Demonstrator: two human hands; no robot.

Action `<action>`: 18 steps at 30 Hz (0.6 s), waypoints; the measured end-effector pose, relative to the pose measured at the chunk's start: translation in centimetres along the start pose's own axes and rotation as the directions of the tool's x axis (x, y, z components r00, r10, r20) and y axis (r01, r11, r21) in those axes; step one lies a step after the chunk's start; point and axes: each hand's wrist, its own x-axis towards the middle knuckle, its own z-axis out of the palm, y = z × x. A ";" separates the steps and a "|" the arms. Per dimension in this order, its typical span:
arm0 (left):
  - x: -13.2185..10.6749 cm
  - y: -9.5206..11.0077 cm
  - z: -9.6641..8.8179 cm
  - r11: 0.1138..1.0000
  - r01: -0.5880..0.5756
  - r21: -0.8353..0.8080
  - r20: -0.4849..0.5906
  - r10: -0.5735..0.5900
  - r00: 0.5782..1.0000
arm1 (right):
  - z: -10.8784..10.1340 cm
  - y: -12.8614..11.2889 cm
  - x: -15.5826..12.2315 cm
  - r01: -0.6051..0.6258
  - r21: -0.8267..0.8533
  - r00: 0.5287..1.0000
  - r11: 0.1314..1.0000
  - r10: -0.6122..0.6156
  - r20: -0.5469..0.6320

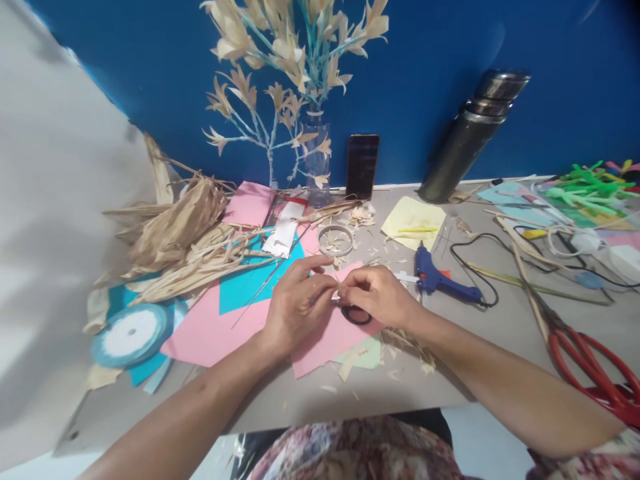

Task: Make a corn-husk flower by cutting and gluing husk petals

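Note:
My left hand [303, 300] and my right hand [377, 293] meet over sheets of pink paper [240, 333], thumbs and fingertips pinched together. Whatever is between the fingertips is tiny and mostly hidden, so I cannot name it. Just under my right hand lies a pair of small scissors, with a black handle loop [357, 315] showing. A roll of tape [335, 240] rests a little beyond the fingers, among pale scraps. To the right of my right hand is a blue glue gun [443, 277].
Dried husks [175, 233] and a blue ribbon spool [131, 335] lie left. Behind stand husk flowers in a clear bottle [316, 153], a phone [363, 167] and a leaning flask [470, 140]. Large red-handled scissors [590, 367] and a black cord [475, 240] occupy the right.

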 end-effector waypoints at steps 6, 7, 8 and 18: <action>0.3 0.1 -0.2 0.988 0.068 -0.136 0.152 -0.047 0.987 | -0.5 -0.2 0.1 -0.001 -0.105 1.000 0.994 0.004 0.026; 0.4 0.3 -0.3 0.974 0.148 -0.170 0.160 -0.121 0.980 | -0.6 -0.2 0.1 0.009 -0.084 1.000 0.996 -0.007 0.020; 0.5 0.4 -0.3 0.948 0.240 -0.210 0.171 -0.206 0.964 | -0.7 -0.2 0.0 0.017 -0.048 1.000 0.999 -0.016 0.016; 1.3 0.2 -0.8 0.328 0.740 -0.587 0.429 -0.649 0.628 | -0.9 -0.4 -0.2 0.011 0.293 1.000 0.956 -0.015 0.011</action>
